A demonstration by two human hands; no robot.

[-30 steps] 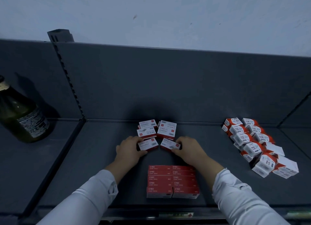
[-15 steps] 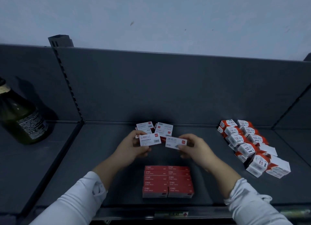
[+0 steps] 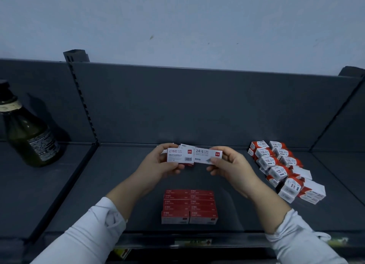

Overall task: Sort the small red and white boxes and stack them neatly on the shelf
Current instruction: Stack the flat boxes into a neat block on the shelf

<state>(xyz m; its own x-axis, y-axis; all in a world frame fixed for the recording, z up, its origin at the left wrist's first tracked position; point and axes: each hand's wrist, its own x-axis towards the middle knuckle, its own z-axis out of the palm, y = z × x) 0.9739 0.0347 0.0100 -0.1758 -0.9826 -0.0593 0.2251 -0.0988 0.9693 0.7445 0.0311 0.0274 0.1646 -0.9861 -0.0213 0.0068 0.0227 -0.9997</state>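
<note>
1. White fabric sleeves [image 3: 88,234] cross the front lip of the matte dark grey metal shelf [image 3: 79,194].
2. Just past the lip lies a tidy two-column block of flat red cardboard boxes [image 3: 189,206], unmoved since a second ago.
3. Above it, the left hand [image 3: 156,165] pinches a small white-and-red rectangular staple box [image 3: 178,155]. The right hand [image 3: 233,168] pinches a matching box printed 24/6 [image 3: 207,155]. A second ago both boxes were low on the shelf; now they are raised, printed faces toward the camera and short ends almost touching.
4. Behind the hands, a few loose white-and-red boxes [image 3: 186,145] lie on the shelf, mostly hidden.
5. Further right, red-and-white paper-clip cartons [image 3: 276,163] sit in a ragged double row.
6. Far left, a dark green glass bottle [image 3: 29,137] stands in the neighbouring bay.
</note>
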